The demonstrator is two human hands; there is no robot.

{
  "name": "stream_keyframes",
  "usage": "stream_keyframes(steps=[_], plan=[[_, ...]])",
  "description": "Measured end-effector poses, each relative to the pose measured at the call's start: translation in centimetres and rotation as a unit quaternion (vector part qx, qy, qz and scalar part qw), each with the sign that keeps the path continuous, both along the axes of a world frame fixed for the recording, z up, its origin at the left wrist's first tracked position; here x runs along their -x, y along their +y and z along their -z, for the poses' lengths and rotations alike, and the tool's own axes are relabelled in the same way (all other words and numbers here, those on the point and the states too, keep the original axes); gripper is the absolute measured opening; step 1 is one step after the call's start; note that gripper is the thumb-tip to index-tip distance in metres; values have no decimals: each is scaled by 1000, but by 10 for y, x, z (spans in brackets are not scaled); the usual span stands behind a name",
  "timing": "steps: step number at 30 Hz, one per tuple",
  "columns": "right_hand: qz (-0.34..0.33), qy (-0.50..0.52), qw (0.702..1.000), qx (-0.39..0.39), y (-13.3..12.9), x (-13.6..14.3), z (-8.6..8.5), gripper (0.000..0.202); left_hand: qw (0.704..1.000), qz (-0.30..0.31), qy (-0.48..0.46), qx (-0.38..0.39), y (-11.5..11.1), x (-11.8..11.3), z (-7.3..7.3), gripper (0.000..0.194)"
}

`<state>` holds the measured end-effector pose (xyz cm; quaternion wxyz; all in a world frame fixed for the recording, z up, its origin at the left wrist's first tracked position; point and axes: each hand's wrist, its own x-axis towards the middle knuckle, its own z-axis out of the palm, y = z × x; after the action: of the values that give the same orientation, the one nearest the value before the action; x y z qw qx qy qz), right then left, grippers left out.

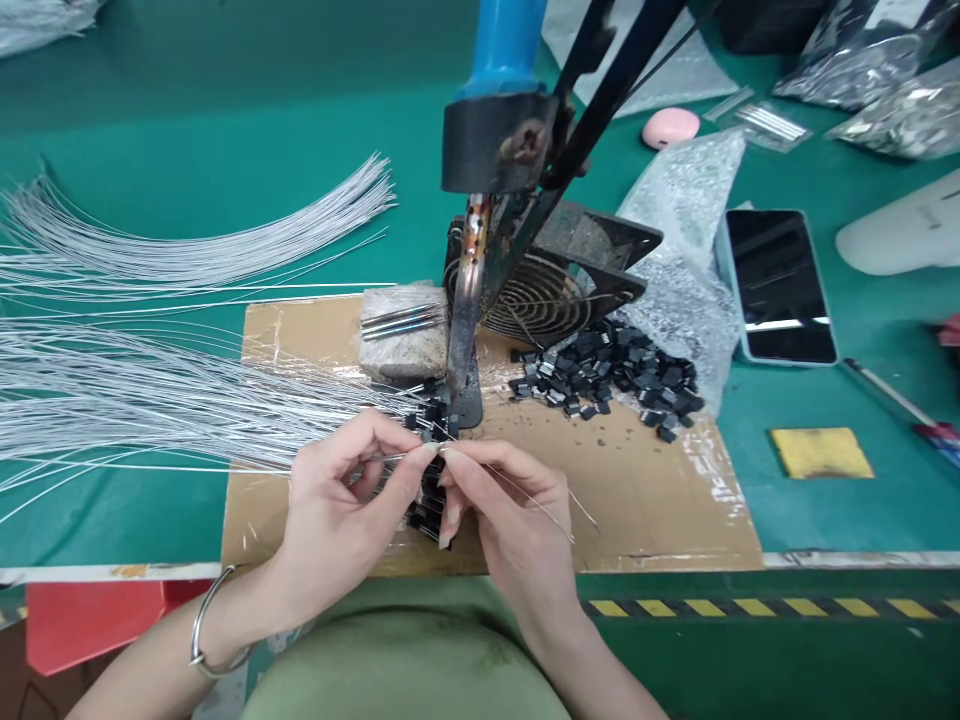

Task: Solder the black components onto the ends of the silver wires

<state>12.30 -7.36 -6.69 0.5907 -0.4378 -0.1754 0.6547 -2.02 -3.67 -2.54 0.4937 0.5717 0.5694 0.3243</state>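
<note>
My left hand and my right hand meet at the fingertips over the front middle of a cardboard sheet. Each pinches a thin wire between thumb and index finger; the exact point where the wires meet is hidden by the fingers. Two thin wire ends trail out past my right hand. Beneath my fingers lies a row of black parts on wire ends, partly covered by the hands. The tip of a soldering iron points down just behind my fingertips.
Loose white wires spread across the left, with another bundle behind. A block with metal rods and a fan stand near the iron. Black pieces are heaped right, before bubble wrap, a phone and a yellow sponge.
</note>
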Motion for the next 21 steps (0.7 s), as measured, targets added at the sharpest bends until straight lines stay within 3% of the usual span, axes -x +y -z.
stream_keyframes(steps=[14,21], plan=[[-7,-3,1000,23,2,-5,-3,8,1000,22,7,-3,0,2,-1,15],[-96,16,994,41,7,-20,-4,11,997,61,26,-27,2,7,-3,16]])
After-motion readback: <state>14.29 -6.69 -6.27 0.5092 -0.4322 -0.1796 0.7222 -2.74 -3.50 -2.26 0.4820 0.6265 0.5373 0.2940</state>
